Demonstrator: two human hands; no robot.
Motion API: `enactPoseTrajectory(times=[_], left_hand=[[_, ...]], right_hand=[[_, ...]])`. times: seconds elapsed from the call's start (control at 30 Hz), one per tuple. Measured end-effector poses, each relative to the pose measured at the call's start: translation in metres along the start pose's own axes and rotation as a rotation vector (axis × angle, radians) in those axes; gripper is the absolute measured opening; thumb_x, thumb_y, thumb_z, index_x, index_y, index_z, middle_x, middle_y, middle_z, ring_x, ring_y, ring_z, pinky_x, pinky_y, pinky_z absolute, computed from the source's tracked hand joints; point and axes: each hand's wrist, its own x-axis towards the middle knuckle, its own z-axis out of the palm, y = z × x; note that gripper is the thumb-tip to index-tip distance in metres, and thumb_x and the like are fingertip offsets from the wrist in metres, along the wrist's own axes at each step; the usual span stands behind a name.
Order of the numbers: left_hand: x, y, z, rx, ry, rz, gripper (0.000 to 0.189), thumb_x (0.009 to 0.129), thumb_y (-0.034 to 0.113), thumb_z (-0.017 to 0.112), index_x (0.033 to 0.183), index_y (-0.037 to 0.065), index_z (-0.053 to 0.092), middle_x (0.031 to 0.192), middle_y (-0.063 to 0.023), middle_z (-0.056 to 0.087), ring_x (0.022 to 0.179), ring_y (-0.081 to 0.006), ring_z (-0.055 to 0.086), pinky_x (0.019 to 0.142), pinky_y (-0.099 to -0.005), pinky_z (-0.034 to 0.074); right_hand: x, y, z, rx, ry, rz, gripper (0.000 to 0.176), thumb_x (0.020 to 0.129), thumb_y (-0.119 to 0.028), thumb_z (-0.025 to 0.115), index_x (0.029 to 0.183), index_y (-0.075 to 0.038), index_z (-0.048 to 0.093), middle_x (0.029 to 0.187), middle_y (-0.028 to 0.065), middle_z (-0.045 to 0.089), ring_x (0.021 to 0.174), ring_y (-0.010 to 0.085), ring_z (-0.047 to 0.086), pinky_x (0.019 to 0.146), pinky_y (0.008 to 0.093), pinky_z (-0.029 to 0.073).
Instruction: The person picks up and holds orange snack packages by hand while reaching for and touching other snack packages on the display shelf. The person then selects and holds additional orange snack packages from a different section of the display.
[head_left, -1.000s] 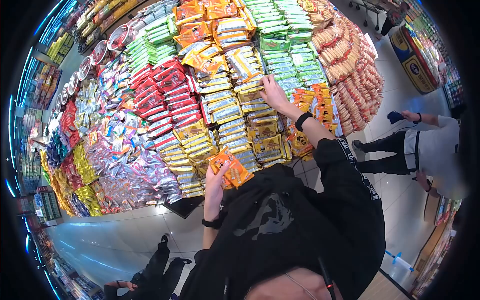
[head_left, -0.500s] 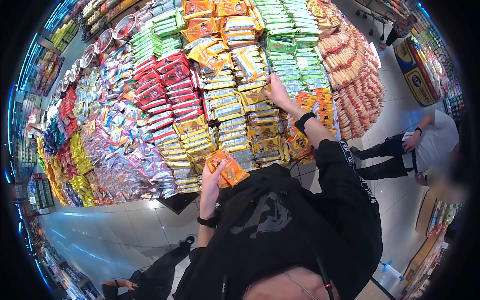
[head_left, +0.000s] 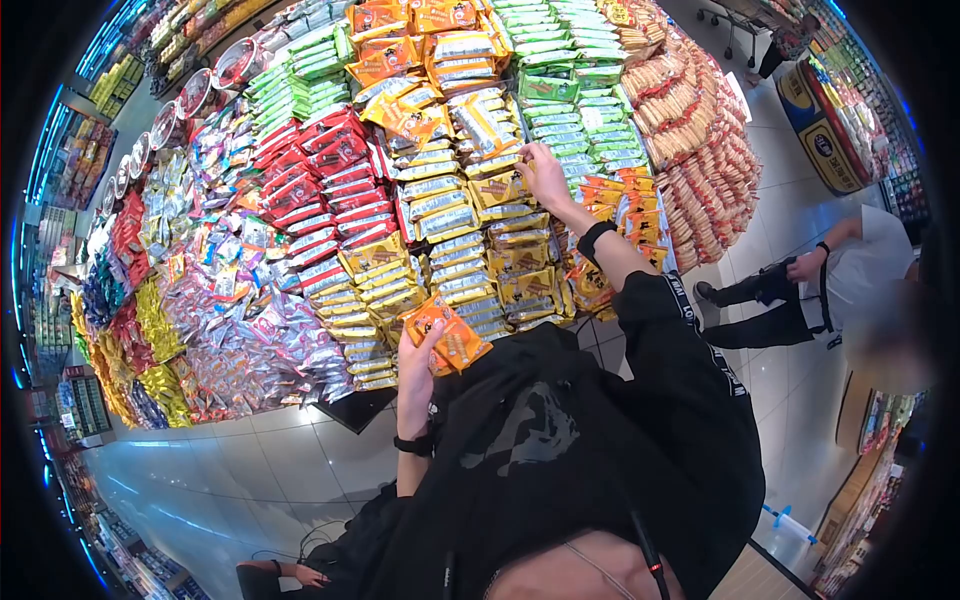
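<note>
The left hand [head_left: 416,362] holds a shiny orange plastic packet [head_left: 456,342] near the black shirt [head_left: 630,460]. The right hand [head_left: 545,178], fingers close together, touches a yellow plastic packet [head_left: 497,189] in the pile [head_left: 445,220]; I can't tell its grip. Both look light, slippery, easy to crush: hold the edges. I can't read their words.

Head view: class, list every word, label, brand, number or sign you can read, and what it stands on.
"LO": band on the right sleeve, maybe incomplete.
"W": same band, nearer the shoulder.
Too small or blurred: printing on the orange packet and the blue-and-yellow stand.
</note>
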Motion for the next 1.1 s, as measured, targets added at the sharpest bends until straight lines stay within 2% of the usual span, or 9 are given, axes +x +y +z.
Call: enactPoseTrajectory(times=[0.13, 0.23, 0.3, 0.43, 0.5, 0.67, 0.8, 0.9, 1.1], left_hand=[[0.0, -0.001, -0.004, -0.021, 0.016, 0.001, 0.038, 0.09, 0.005, 0.068, 0.124, 0.0, 0.051, 0.116, -0.0086, 0.064, 0.103, -0.0145, 0.064, 0.09, -0.0295, 0.052], [0.001, -0.001, -0.005, -0.007, 0.025, 0.021, 0.035, 0.091, 0.007, 0.067, 0.122, 0.0, 0.053, 0.113, -0.0087, 0.065, 0.1, -0.0152, 0.066, 0.088, -0.0302, 0.054], [0.003, -0.003, -0.006, 0.005, 0.029, 0.022, 0.035, 0.091, 0.007, 0.067, 0.122, 0.0, 0.053, 0.113, -0.0087, 0.065, 0.1, -0.0153, 0.066, 0.088, -0.0303, 0.054], [0.002, 0.001, 0.001, 0.003, 0.026, 0.004, 0.034, 0.091, 0.006, 0.066, 0.122, 0.0, 0.053, 0.113, -0.0089, 0.066, 0.101, -0.0157, 0.066, 0.087, -0.0306, 0.054], [0.001, 0.003, 0.004, 0.004, 0.012, 0.0, 0.034, 0.091, 0.006, 0.066, 0.122, 0.0, 0.053, 0.113, -0.009, 0.066, 0.101, -0.0158, 0.066, 0.088, -0.0305, 0.054], [0.005, 0.003, 0.005, 0.019, 0.001, -0.006, 0.035, 0.092, 0.006, 0.066, 0.123, -0.001, 0.052, 0.113, -0.0095, 0.066, 0.101, -0.016, 0.066, 0.089, -0.0302, 0.053], [0.005, 0.002, 0.0, 0.02, -0.009, -0.01, 0.037, 0.091, 0.005, 0.067, 0.124, 0.0, 0.051, 0.114, -0.0095, 0.065, 0.102, -0.0157, 0.065, 0.09, -0.0302, 0.053], [0.004, 0.003, 0.0, 0.02, -0.012, -0.018, 0.039, 0.09, 0.005, 0.068, 0.125, 0.0, 0.05, 0.115, -0.0093, 0.064, 0.102, -0.0152, 0.064, 0.09, -0.0301, 0.052], [0.004, 0.006, 0.001, 0.011, -0.013, 0.011, 0.037, 0.091, 0.006, 0.067, 0.123, 0.0, 0.052, 0.113, -0.0085, 0.065, 0.1, -0.0147, 0.065, 0.089, -0.0296, 0.052]], right_hand=[[-0.005, 0.028, 0.019, 0.02, 0.091, -0.049, 0.033, 0.086, -0.013, 0.071, 0.11, -0.002, 0.051, 0.094, 0.0126, 0.057, 0.09, 0.0287, 0.06, 0.08, 0.039, 0.048], [-0.015, 0.028, 0.017, -0.092, 0.142, 0.05, 0.046, 0.083, -0.019, 0.074, 0.116, -0.003, 0.046, 0.095, 0.0183, 0.059, 0.093, 0.0359, 0.061, 0.081, 0.0436, 0.048], [-0.019, 0.022, 0.007, 0.028, -0.102, 0.338, 0.052, 0.081, -0.022, 0.077, 0.117, -0.003, 0.044, 0.099, 0.0219, 0.06, 0.096, 0.037, 0.061, 0.083, 0.0447, 0.048], [-0.022, 0.021, -0.003, 0.034, -0.152, 0.358, 0.051, 0.083, -0.022, 0.075, 0.118, -0.001, 0.043, 0.102, 0.0235, 0.061, 0.099, 0.0385, 0.061, 0.084, 0.0444, 0.048], [-0.027, 0.025, -0.003, -0.054, -0.15, 0.232, 0.049, 0.085, -0.025, 0.075, 0.118, -0.002, 0.046, 0.095, 0.0161, 0.062, 0.083, 0.0314, 0.061, 0.072, 0.0431, 0.047], [-0.045, 0.009, -0.006, -0.107, -0.193, 0.151, 0.054, 0.086, -0.02, 0.072, 0.125, 0.003, 0.043, 0.119, 0.0228, 0.048, 0.11, 0.0385, 0.053, 0.098, 0.0455, 0.044], [-0.04, -0.023, -0.022, -0.38, -0.024, -0.175, 0.049, 0.08, -0.01, 0.073, 0.122, -0.001, 0.048, 0.115, 0.0189, 0.047, 0.111, 0.0366, 0.051, 0.094, 0.0447, 0.046], [-0.028, -0.028, -0.02, -0.317, -0.151, -0.099, 0.046, 0.08, -0.009, 0.072, 0.121, -0.003, 0.05, 0.112, 0.0185, 0.048, 0.108, 0.0371, 0.053, 0.091, 0.0456, 0.046], [0.0, -0.011, -0.009, -0.353, -0.085, -0.13, 0.033, 0.086, -0.013, 0.069, 0.115, -0.008, 0.055, 0.097, 0.0157, 0.059, 0.096, 0.0357, 0.06, 0.082, 0.044, 0.049]])
